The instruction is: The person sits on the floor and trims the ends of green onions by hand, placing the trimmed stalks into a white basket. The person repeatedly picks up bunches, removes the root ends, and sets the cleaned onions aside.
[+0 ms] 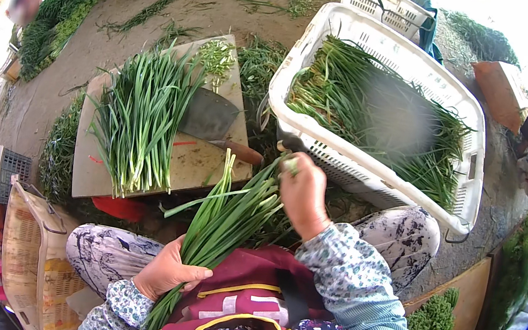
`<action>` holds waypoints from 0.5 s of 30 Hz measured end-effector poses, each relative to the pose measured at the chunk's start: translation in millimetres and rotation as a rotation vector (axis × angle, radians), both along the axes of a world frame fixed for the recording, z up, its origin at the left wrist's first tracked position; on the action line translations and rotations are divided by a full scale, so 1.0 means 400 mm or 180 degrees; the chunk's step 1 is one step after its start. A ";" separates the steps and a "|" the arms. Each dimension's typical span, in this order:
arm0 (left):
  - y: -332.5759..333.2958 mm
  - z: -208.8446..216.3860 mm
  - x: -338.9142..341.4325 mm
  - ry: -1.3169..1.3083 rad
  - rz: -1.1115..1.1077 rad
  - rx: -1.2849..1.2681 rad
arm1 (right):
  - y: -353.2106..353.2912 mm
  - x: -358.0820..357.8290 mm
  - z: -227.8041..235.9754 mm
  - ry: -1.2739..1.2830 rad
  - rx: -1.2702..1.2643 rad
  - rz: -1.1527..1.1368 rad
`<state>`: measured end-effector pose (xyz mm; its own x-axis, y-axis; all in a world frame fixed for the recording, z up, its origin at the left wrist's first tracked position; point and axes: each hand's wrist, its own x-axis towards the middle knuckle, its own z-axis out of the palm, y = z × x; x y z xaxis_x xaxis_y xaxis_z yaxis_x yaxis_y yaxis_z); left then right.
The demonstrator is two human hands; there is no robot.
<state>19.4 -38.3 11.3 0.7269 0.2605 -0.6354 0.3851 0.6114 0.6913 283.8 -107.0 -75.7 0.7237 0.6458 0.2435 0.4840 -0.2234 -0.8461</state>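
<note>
My left hand (172, 272) is wrapped round a bunch of garlic chives (226, 218) over my lap, pale stem ends pointing up and away from me. Just past those ends, my right hand (304, 195) is closed, with a bit of pale green at its fingertips; what it grips is mostly hidden. Ahead to the left, a larger pile of garlic chives (145, 119) lies on a board (91, 166). Beside that pile rests a cleaver (209, 115), its wooden handle toward my right hand. Short pale trimmings (215, 59) lie at the board's far corner.
A big white plastic crate (367, 160) of loose garlic chives stands ahead right. Another white crate (380, 5) is behind it. A yellowish basket (24, 264) sits by my left knee. Green heaps (55, 26) and scattered leaves (146, 13) lie on the ground. A person is far left.
</note>
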 end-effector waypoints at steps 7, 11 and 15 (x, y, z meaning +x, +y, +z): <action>0.029 0.023 -0.037 0.0157 0.0213 0.0355 | -0.106 0.220 0.067 0.1187 -0.0118 -0.0399; 0.047 0.027 -0.060 0.0158 0.0350 0.0631 | -0.149 0.200 0.011 -0.0731 -0.3397 0.0712; 0.046 0.029 -0.063 0.0133 0.0335 0.0967 | -0.135 0.107 -0.003 -0.1348 -0.2277 0.1054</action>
<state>-5.7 -19.9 22.7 0.6608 0.5152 -0.5458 0.3627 0.4174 0.8332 326.5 -161.1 -76.7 0.4141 0.9054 -0.0932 0.8575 -0.4224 -0.2938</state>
